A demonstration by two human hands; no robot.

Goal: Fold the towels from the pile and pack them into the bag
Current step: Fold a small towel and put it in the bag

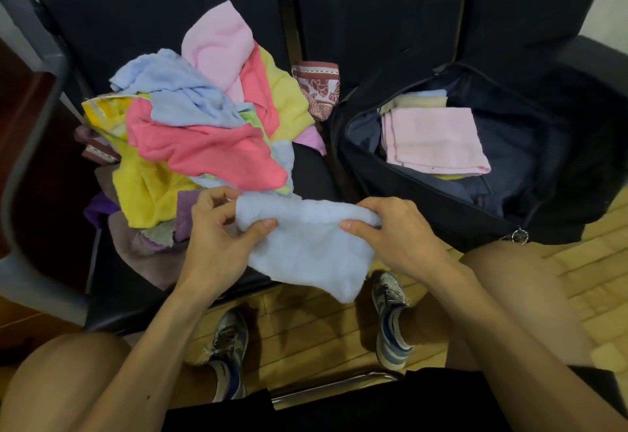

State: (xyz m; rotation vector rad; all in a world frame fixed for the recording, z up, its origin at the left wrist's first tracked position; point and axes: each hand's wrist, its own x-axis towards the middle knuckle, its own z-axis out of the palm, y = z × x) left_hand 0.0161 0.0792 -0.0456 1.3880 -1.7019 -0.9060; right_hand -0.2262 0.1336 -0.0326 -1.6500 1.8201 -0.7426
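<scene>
1. Dark upholstered seats (pixel 373 6) stand on a wooden floor (pixel 323 329).
2. The left hand (pixel 217 237) and right hand (pixel 397 237) each pinch the upper edge of a pale blue terry towel (pixel 309 251), which hangs before the seat.
3. Behind lie the multicoloured towel pile (pixel 204 139) and, to its right, an open black fabric bag (pixel 424 193).

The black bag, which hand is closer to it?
Right. The right hand grips the light blue towel just before the near wall of the bag; the left hand grips its other end, by the pile.
</scene>
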